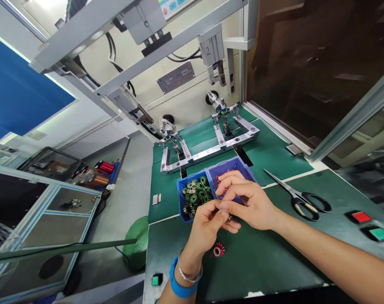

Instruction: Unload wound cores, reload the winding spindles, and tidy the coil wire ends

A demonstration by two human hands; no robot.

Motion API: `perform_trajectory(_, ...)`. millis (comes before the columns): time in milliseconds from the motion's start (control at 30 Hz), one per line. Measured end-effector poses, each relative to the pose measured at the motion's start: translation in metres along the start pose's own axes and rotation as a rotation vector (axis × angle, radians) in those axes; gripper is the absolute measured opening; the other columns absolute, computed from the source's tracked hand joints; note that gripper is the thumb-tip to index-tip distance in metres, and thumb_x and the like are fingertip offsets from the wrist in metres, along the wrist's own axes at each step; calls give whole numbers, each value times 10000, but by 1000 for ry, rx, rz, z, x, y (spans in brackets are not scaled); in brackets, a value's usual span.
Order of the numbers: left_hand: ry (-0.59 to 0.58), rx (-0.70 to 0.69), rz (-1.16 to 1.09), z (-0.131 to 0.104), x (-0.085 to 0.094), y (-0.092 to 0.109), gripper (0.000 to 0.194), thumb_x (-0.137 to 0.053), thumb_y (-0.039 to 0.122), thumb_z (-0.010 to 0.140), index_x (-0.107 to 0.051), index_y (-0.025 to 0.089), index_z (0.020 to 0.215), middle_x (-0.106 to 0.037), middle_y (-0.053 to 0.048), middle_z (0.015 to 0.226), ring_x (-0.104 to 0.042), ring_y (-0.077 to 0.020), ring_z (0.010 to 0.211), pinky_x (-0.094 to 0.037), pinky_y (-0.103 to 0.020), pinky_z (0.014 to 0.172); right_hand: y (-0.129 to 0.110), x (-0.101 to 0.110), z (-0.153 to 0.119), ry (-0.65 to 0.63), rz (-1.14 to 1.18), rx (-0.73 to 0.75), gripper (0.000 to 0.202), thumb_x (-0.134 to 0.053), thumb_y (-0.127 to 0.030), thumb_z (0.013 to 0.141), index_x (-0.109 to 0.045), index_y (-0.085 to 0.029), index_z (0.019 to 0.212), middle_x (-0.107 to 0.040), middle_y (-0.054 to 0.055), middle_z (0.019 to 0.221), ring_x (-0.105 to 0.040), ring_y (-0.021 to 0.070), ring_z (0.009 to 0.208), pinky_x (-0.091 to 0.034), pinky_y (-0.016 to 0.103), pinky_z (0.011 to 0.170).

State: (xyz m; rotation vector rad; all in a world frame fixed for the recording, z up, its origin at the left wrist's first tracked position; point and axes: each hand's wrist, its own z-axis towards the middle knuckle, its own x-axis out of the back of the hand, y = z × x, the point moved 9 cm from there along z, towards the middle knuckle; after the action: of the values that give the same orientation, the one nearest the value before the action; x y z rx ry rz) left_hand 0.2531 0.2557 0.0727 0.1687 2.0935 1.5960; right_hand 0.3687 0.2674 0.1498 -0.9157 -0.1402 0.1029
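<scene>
Head view: hands [225,211] pinch small coil [229,218].

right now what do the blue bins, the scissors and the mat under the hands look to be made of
Blue bins: seemingly moulded plastic, with an even blue colour, thin walls and a soft sheen.
Scissors: bare metal blades, bright grey and reflective; the black handle loops look like plastic.
Mat: probably rubber or vinyl, a flat dull green surface with almost no glare.

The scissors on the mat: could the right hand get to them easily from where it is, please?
Probably yes. The scissors lie in the open to the right of the right hand, with only bare green mat between them.
</scene>
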Motion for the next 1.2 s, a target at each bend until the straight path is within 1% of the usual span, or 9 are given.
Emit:
perform_trajectory(400, -4, 26, -32, 1, -1, -1, 391, -810, 459, 770, -702, 86, 805, -674, -56, 730, -716, -161, 623, -601, -194, 579, 6, 0, -3, 81, 59, -26, 141, -679, -204, 899, -684, -220, 759, -659, 35, 945, -556, 250, 1038, -416, 449, 922)
perform_trajectory(600, 94, -1, -98, 4, 6, 2, 364, -849, 435, 725, -692, 107, 746, -659, -38, 733, -704, -155, 593, -569, -181, 526, 9, 6, 4, 47, -56, -72, 109, -683, -263, 926, -733, -234, 834, -688, 35, 984, -576, 229, 1012, -446, 408, 911)
perform_trajectory(700, 135, -70, -150, 4, 7, 12, 320, -856, 403, 718, -702, 123, 736, -675, -44, 869, -659, -106, 547, -515, -166, 461, -3, 38, 15, 143, -115, -32, 75, -695, -290, 916, -747, -237, 922, -707, 36, 1003, -618, 220, 988, -469, 386, 912)
perform_trajectory(800, 171, -112, -210, 4, 10, 20, 293, -867, 376, 703, -705, 134, 735, -667, -35, 879, -592, -64, 496, -442, -155, 430, -20, 89, 14, 365, -218, -70, 80, -685, -277, 892, -743, -223, 898, -712, 31, 939, -648, 193, 888, -499, 327, 817)
perform_trajectory(867, 204, -120, -263, 3, 14, 22, 306, -882, 375, 681, -698, 133, 723, -661, -30, 865, -557, -44, 491, -420, -155, 450, -28, 122, -4, 524, -362, -146, 103, -675, -299, 880, -737, -217, 870, -714, 32, 900, -646, 184, 833, -493, 301, 749)
perform_trajectory(933, 230, -122, -312, 3, 18, 23, 322, -891, 383, 667, -694, 135, 727, -657, -29, 873, -543, -38, 507, -407, -160, 476, -29, 143, -31, 569, -555, -243, 157, -672, -369, 856, -733, -224, 862, -715, 34, 899, -648, 195, 797, -489, 312, 728)
perform_trajectory(1000, 243, -126, -344, 3, 22, 24, 334, -895, 388, 660, -691, 136, 740, -654, -30, 884, -535, -38, 525, -403, -170, 503, -17, 147, -61, 432, -791, -359, 247, -640, -474, 827, -728, -246, 867, -711, 28, 885, -657, 219, 753, -497, 339, 689)
perform_trajectory(1100, 249, -136, -366, 3, 25, 24, 353, -901, 387, 652, -681, 129, 750, -652, -37, 895, -526, -44, 542, -403, -188, 529, 12, 141, -106, 116, -1056, -451, 369, -496, -557, 846, -703, -258, 786, -682, 33, 793, -650, 234, 594, -473, 363, 523)
perform_trajectory(1200, 254, -157, -382, 3, 27, 25, 353, -898, 386, 657, -679, 129, 759, -648, -44, 909, -524, -51, 554, -409, -201, 537, 22, 139, -135, 24, -1238, -409, 390, -410, -527, 873, -677, -243, 856, -643, 45, 750, -662, 269, 602, -496, 401, 534)
